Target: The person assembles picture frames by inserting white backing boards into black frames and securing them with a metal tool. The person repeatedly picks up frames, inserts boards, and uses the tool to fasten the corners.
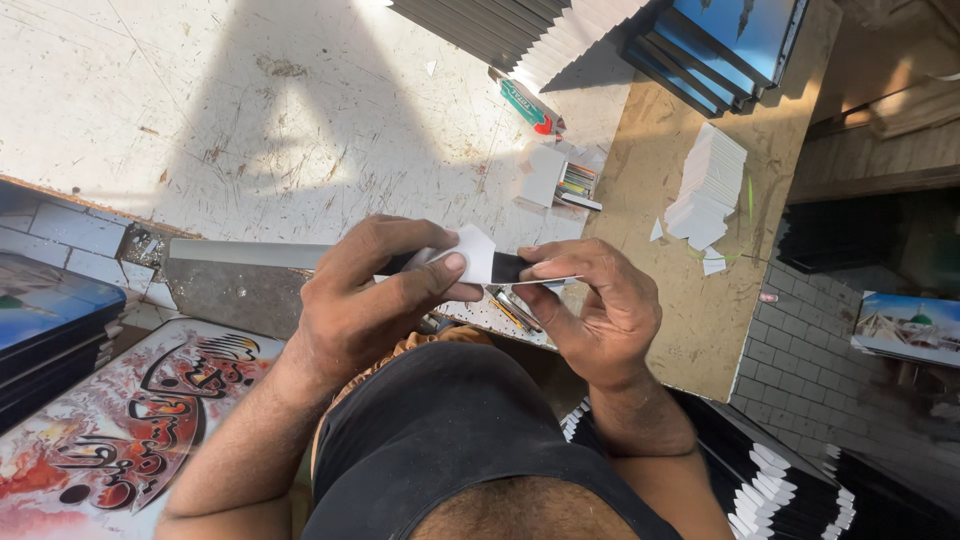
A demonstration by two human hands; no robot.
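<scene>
My left hand [365, 300] and my right hand [590, 310] meet over the edge of a scratched white worktable [250, 110]. Between them they hold a thin black strip [510, 268] with a small white card corner piece [475, 252] on it. My left thumb presses on the white piece. The fingers of my right hand pinch the strip's right end. The strip's left part is hidden inside my left hand.
A stack of white card corners [710, 185] lies on a brown board [680, 300]. A small box of staples [560, 178] and a green and red tube [530, 108] rest on the worktable. Black frames are stacked at top [500, 30], blue pictures [735, 30] beside them, a calligraphy picture [130, 430] lower left.
</scene>
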